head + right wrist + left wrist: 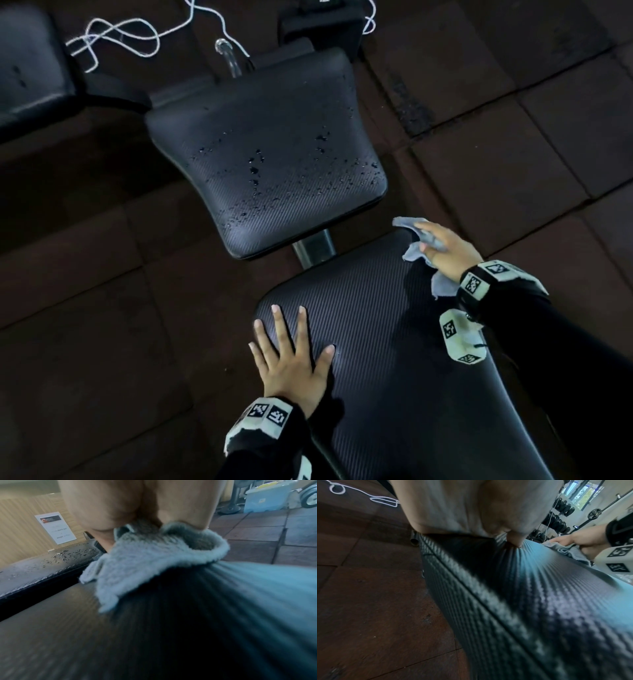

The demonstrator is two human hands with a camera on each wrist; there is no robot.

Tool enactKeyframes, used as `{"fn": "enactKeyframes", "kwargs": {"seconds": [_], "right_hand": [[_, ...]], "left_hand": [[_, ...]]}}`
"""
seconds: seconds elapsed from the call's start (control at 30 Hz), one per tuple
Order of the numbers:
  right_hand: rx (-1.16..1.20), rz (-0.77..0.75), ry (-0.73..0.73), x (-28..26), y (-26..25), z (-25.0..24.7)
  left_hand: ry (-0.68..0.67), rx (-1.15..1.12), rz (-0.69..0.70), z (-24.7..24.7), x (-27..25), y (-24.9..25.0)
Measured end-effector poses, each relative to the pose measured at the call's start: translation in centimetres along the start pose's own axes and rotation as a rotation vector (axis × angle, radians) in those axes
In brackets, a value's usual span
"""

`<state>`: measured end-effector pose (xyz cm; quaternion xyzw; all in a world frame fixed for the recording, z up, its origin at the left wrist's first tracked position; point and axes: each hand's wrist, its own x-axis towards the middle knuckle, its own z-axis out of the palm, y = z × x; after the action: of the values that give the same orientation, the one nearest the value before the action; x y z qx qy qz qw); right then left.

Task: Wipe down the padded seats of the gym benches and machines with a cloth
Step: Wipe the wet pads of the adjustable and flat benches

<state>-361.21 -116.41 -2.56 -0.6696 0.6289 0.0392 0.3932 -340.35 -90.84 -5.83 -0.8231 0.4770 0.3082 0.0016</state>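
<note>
Cloth (416, 240) gripped in right hand (445, 250) fingers on bench pad (394, 377); left hand (291, 356) fingers splayed flat.

My cloth (416, 236) is pale grey-blue. Both pads, the near pad (394, 377) and the droplet-speckled seat pad (274, 154), are black with fine ribbed weave. Floor tiles (102, 308) dark brown; cord (137, 31), upper left, white.

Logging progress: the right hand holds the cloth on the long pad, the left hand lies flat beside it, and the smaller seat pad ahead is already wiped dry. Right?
Not quite: the smaller seat pad is beaded with droplets in the head view. The rest stands.
</note>
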Motion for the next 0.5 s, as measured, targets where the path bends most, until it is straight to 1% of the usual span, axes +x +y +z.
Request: {"fn": "enactKeyframes", "kwargs": {"seconds": [0.1,0.17,0.23,0.3,0.37,0.4,0.43,0.5], "right_hand": [[0.065,-0.035,-0.003,1.0,-1.7,0.2],[0.005,-0.078,-0.034,1.9,-3.0,0.7],[-0.111,-0.131,-0.084,2.9,-4.2,1.5],[-0.242,-0.172,-0.157,3.6,-5.4,2.3],[-0.34,-0.195,-0.218,3.8,-6.6,3.1],[-0.371,-0.204,-0.235,3.7,-7.1,3.5],[-0.395,-0.215,-0.243,3.6,-7.5,4.0],[-0.428,-0.235,-0.26,3.2,-8.4,5.1]], "left_hand": [[0.019,0.056,0.009,-0.1,0.2,-0.1],[0.02,0.071,0.024,-0.4,0.2,0.1],[-0.003,0.042,0.028,-0.5,0.2,0.3],[-0.046,-0.026,0.03,-0.7,0.1,0.3],[-0.049,-0.073,0.045,-1.1,0.1,0.0],[-0.036,-0.1,0.062,-1.3,0.1,-0.2],[-0.055,-0.154,0.074,-1.5,0.1,-0.4],[-0.089,-0.275,0.14,-2.0,0.0,-1.3]]}}
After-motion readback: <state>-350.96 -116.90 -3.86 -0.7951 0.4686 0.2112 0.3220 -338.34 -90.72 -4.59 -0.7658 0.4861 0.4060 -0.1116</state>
